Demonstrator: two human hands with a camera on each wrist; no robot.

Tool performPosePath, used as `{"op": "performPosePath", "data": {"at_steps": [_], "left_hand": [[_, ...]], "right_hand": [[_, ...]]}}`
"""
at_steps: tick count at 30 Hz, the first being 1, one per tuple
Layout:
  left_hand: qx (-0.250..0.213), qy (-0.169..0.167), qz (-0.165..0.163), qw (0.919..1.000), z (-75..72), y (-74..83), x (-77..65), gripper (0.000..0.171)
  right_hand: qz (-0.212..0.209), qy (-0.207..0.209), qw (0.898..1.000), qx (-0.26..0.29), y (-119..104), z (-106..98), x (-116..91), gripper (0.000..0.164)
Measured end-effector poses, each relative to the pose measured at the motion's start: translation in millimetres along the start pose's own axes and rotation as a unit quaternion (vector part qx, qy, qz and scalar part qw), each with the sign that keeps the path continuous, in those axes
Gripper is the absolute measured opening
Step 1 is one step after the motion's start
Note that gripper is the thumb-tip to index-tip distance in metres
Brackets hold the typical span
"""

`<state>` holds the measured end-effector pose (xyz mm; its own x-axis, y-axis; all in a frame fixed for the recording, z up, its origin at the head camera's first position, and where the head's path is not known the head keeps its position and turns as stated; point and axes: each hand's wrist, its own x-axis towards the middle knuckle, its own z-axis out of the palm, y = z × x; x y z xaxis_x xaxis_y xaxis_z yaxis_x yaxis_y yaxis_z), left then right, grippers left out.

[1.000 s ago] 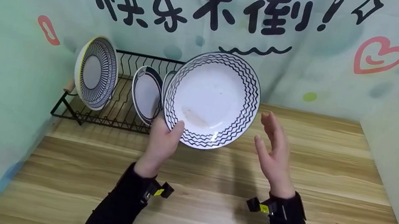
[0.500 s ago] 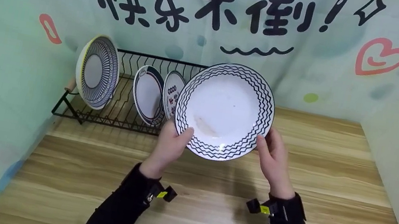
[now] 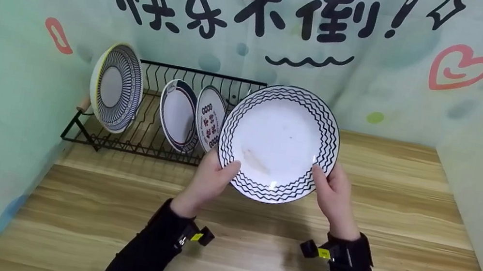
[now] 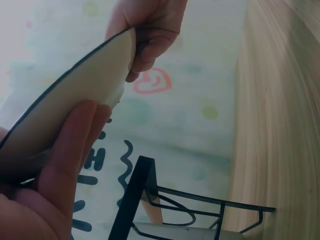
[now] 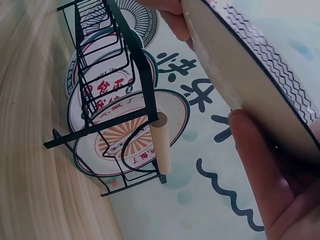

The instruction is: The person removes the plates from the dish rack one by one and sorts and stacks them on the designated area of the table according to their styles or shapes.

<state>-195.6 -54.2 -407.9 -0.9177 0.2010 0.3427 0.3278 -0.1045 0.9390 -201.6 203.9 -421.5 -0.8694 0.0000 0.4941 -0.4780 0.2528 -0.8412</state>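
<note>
Both hands hold a white plate (image 3: 280, 137) with black zigzag bands around its rim, above the table and tilted so its face shows in the head view. A brownish smear marks the lower left of that face. At the lower left rim, my left hand (image 3: 207, 179) grips with the thumb in front. My right hand (image 3: 334, 195) grips the right rim the same way. From the left wrist, the plate's pale underside (image 4: 90, 75) shows with left-hand fingers (image 4: 72, 145) against it. In the right wrist view, a right-hand finger (image 5: 255, 160) likewise lies along the underside.
A black wire dish rack (image 3: 87, 134) stands at back left. It holds a patterned bowl (image 3: 112, 87), a dark-rimmed plate (image 3: 177, 115) and a red-lettered plate (image 3: 210, 120). A sunburst plate (image 5: 135, 140) at its right end is hidden in the head view. Printed cloth (image 3: 390, 96) surrounds the wooden table (image 3: 407, 197).
The right hand has come in from apart and taken the plate's right rim. The plate and left hand have moved right and down, uncovering the red-lettered plate.
</note>
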Motion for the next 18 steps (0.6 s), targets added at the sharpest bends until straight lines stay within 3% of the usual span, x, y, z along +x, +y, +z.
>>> {"op": "performPosePath", "data": {"at_steps": [6, 10, 18], "left_hand": [[0.008, -0.029, 0.004, 0.9995, -0.4, -1.3, 0.5, 0.058], [0.037, -0.050, 0.014, 0.9980, -0.3, -1.9, -1.0, 0.053], [0.137, -0.004, 0.037, 0.9899, -0.7, 4.3, -1.3, 0.044]], "right_hand": [[0.006, 0.019, 1.000, -0.008, -5.2, -5.1, 0.5, 0.016], [0.021, 0.026, 0.999, -0.008, -9.3, -13.0, 2.4, 0.018], [0.056, 0.054, 0.997, 0.010, -9.9, -32.3, 7.7, 0.020]]}}
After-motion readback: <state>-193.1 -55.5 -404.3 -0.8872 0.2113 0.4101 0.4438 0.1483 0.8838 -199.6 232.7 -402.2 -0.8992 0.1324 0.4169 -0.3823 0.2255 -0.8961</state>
